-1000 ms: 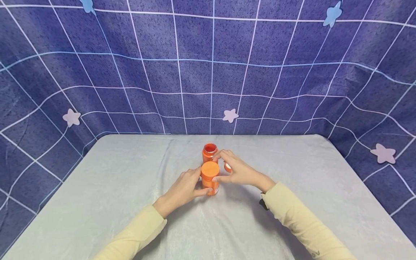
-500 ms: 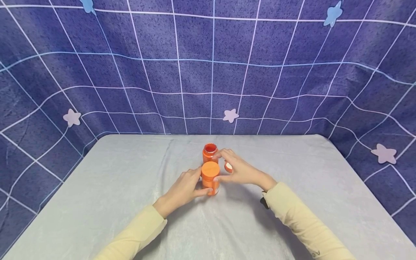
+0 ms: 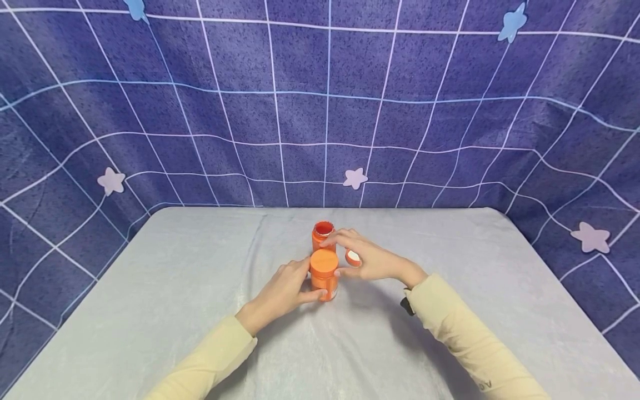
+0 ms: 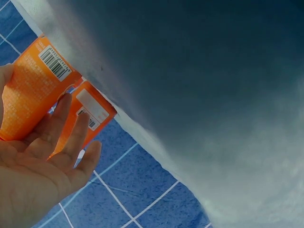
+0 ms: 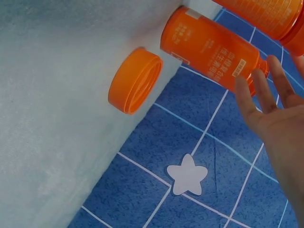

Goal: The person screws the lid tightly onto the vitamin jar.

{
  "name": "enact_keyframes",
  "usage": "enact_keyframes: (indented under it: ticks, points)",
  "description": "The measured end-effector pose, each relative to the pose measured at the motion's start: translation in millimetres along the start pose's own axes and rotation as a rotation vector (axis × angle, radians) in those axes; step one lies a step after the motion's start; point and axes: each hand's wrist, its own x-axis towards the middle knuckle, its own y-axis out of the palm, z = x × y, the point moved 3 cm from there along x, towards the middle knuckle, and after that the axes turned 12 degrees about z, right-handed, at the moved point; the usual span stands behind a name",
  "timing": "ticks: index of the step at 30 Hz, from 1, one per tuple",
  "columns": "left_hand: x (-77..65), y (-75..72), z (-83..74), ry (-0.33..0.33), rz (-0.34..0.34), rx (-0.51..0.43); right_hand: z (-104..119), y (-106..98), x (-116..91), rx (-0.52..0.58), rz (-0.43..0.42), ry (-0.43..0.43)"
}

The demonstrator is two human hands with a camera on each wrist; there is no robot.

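A capped orange bottle (image 3: 325, 289) stands upright on the table, with a flat orange lid (image 3: 324, 262) on top. My left hand (image 3: 282, 290) grips its body from the left, thumb in front and fingers behind. My right hand (image 3: 370, 258) holds the lid's edge between thumb, at the right side, and forefinger, at the back. Just behind stands an uncapped orange bottle (image 3: 323, 234), its mouth showing. In the right wrist view, the other fingers of the right hand (image 5: 285, 111) are spread near that bottle's neck (image 5: 259, 71); contact cannot be told.
A loose orange lid (image 3: 353, 257) with a white inside lies right of the bottles, partly behind my right hand. The table (image 3: 190, 266) has a pale grey cloth. A blue gridded curtain (image 3: 300, 128) with stars rises behind and along both sides.
My right hand has turned about the lid: the thumb has slid right and back, the forefinger left along the rear. The left hand and both bottles stay in place.
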Motion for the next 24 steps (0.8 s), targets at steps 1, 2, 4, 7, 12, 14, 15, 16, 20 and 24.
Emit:
enact_keyframes:
  ticks: [1, 2, 4, 7, 12, 14, 15, 16, 20, 24]
  points:
    - [0.1, 0.1, 0.1, 0.0, 0.001, -0.002, -0.2, -0.1, 0.1, 0.003, 0.004, -0.002]
    - [0.1, 0.2, 0.2, 0.0, 0.003, -0.003, -0.1, 0.1, 0.2, 0.003, 0.009, -0.005]
    - [0.0, 0.4, 0.4, -0.003, 0.005, 0.0, -0.2, 0.1, 0.5, 0.009, 0.018, -0.008]
    - [-0.3, 0.9, 0.9, -0.007, 0.008, 0.004, 0.2, 0.0, 0.6, 0.017, 0.025, -0.008]
    - [-0.3, 1.4, 1.4, -0.009, 0.007, 0.009, 0.7, 0.1, 0.3, 0.027, 0.019, 0.003]
    - [-0.2, 1.4, 1.4, -0.007, 0.004, 0.011, 0.2, 0.6, 0.2, 0.027, 0.009, 0.011]
    - [-0.2, 1.5, 1.3, -0.007, 0.003, 0.011, -0.1, 0.9, 0.2, 0.025, 0.002, 0.015]
    - [-0.2, 1.5, 1.3, -0.007, 0.002, 0.01, -0.4, 1.3, 0.1, 0.025, -0.004, 0.023]
    - [-0.2, 1.0, 0.9, -0.002, -0.002, 0.002, -0.3, 3.2, 0.2, 0.026, -0.038, 0.049]
    - [0.0, 0.4, 0.2, 0.007, -0.009, -0.008, 1.3, 5.7, 0.6, 0.023, -0.077, 0.067]
